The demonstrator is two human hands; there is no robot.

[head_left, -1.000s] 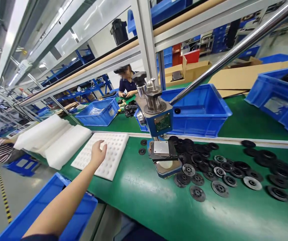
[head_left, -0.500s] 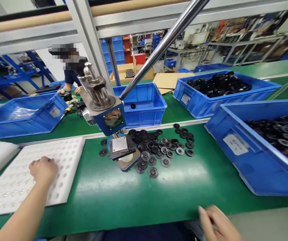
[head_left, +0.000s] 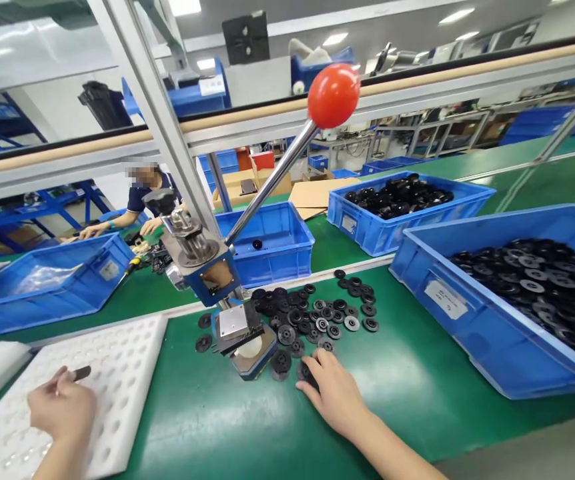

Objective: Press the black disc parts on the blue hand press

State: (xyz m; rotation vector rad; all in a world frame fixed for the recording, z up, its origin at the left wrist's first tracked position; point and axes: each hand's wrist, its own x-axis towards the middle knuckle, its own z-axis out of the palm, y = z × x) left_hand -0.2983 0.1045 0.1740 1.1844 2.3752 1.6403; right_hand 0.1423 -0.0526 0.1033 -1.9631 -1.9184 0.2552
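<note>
Two hands (head_left: 62,407) (head_left: 336,395), left pinching dark piece (head_left: 83,372) over tray (head_left: 135,399), right gripping pile-edge disc (head_left: 304,374), open bench (head_left: 207,420) between

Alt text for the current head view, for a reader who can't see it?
A person's right hand touches a black disc beside other loose discs on a green bench, while the left hand holds a dark piece over a white tray of round pockets. Farther back between them stands a press with a red-knobbed lever.

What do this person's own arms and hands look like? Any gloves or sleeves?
The left hand, slightly blurred, and right hand wear no gloves. Both forearms are uncovered as far as they show, with no sleeve, watch, cable or marking visible.
</note>
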